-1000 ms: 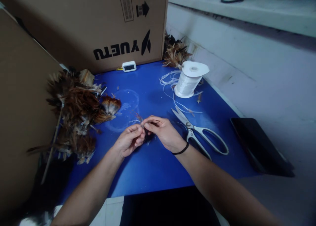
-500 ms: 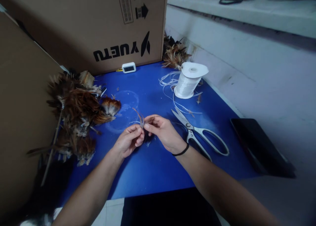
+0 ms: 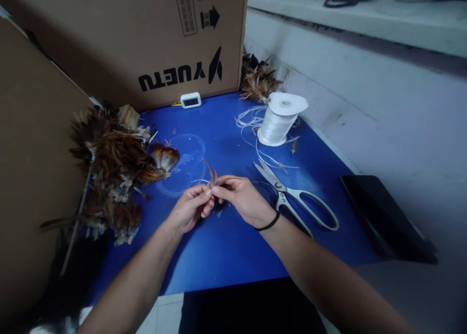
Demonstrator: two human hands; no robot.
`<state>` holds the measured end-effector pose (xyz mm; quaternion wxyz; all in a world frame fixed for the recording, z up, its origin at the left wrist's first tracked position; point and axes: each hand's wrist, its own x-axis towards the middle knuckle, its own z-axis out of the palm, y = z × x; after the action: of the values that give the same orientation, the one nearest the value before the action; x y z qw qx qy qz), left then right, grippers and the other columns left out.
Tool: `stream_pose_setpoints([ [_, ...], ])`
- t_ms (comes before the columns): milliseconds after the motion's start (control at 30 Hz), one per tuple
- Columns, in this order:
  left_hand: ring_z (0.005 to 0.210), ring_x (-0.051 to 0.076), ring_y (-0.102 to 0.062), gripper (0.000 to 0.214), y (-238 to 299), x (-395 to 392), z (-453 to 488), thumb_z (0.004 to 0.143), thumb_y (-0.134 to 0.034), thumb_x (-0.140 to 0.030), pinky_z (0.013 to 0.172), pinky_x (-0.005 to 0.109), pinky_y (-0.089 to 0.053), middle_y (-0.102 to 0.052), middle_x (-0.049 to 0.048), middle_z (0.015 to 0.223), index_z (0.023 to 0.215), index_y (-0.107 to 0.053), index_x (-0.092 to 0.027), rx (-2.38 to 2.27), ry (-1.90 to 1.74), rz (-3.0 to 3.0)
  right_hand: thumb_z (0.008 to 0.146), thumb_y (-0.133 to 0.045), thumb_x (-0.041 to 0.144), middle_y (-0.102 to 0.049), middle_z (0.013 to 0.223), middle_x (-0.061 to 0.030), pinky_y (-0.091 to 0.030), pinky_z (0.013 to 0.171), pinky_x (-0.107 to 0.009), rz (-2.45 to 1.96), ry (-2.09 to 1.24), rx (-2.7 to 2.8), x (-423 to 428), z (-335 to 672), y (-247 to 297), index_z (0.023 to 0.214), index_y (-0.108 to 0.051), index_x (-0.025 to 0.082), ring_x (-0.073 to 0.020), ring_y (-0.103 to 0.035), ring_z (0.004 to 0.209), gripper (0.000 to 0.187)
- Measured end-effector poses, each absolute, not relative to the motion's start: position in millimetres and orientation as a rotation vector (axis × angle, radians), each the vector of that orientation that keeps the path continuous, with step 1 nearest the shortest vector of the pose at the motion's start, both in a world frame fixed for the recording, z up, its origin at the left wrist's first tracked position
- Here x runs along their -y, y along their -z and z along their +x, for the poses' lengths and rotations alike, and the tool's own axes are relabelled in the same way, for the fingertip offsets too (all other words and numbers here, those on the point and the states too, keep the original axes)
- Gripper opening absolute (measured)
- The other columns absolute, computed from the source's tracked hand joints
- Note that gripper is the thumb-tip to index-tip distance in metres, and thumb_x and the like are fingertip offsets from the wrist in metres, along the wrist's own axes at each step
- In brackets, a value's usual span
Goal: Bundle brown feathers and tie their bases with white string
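Observation:
My left hand (image 3: 189, 208) and my right hand (image 3: 241, 198) meet fingertip to fingertip over the blue table top (image 3: 226, 246). Both pinch a small brown feather (image 3: 211, 174), which sticks up between the thumbs and forefingers. A thin clear thread loops from the hands across the table. White-handled scissors (image 3: 297, 198) lie just right of my right hand, blades pointing to the back left. A white spool of clear thread (image 3: 279, 118) stands behind them with loose thread around it.
A heap of brown feathers (image 3: 113, 168) lies at the left, a smaller bunch (image 3: 260, 79) at the back by the wall. A cardboard box (image 3: 146, 37) stands behind, a small white timer (image 3: 190, 100) in front of it. A black tray (image 3: 386, 219) sits at the right.
The feather has turned and risen a little between my fingertips. My right fingers have shifted closer onto it. Both hands stay in the same spot.

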<state>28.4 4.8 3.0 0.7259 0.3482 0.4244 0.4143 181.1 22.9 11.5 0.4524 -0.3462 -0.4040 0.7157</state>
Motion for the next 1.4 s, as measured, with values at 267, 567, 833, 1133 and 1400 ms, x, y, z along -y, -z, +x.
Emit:
stream_pose_setpoints([
  [267,0.038,0.002,-0.04,0.024,-2.9,-4.7,28.8,0.075,-0.066,-0.032,0.036,0.015,-0.026,-0.053,-0.0019,0.055,0.068,-0.055,-0.012,-0.929,-0.889,0.776,0.062,-0.076,0.026,-0.062,0.066,0.0023,-0.041,0.056,-0.024,-0.885,-1.723,1.0,-22.8,180.1,-11.8,0.071,-0.066,0.016,-0.0072,-0.05,0.055,0.016],
  [567,0.043,0.005,-0.045,0.028,-3.2,-3.8,29.2,0.075,-0.065,-0.039,0.038,0.017,-0.03,-0.057,0.0015,0.061,0.076,-0.062,-0.011,-0.889,-0.885,0.782,0.067,-0.072,0.03,-0.059,0.061,0.0013,-0.039,0.057,-0.025,-0.836,-1.817,0.942,-24.9,181.7,-10.5,0.065,-0.065,0.015,-0.0087,-0.052,0.057,0.017],
  [833,0.041,0.004,-0.044,0.028,-0.7,-4.2,30.1,0.072,-0.068,-0.039,0.038,0.016,-0.03,-0.055,0.0,0.057,0.072,-0.061,-0.011,-0.94,-0.898,0.814,0.066,-0.073,0.032,-0.06,0.064,0.0008,-0.039,0.056,-0.025,-0.826,-1.858,0.919,-24.4,180.4,-7.4,0.067,-0.065,0.014,-0.0083,-0.051,0.056,0.019],
  [1133,0.044,0.006,-0.047,0.026,-5.0,-3.4,31.4,0.078,-0.062,-0.039,0.04,0.018,-0.034,-0.059,0.0012,0.063,0.076,-0.062,-0.013,-1.009,-0.947,0.985,0.068,-0.071,0.03,-0.055,0.061,0.0022,-0.037,0.055,-0.025,-0.925,-1.664,1.014,-23.4,179.5,-10.0,0.062,-0.063,0.015,-0.0076,-0.047,0.054,0.018],
  [1400,0.041,0.007,-0.046,0.028,-1.8,-2.6,33.2,0.075,-0.064,-0.039,0.04,0.019,-0.035,-0.054,-0.001,0.052,0.064,-0.062,-0.014,-1.184,-1.025,1.197,0.064,-0.073,0.036,-0.056,0.061,0.002,-0.037,0.053,-0.024,-0.967,-1.636,1.042,-23.0,177.6,-7.1,0.062,-0.062,0.015,-0.0076,-0.045,0.053,0.023],
])
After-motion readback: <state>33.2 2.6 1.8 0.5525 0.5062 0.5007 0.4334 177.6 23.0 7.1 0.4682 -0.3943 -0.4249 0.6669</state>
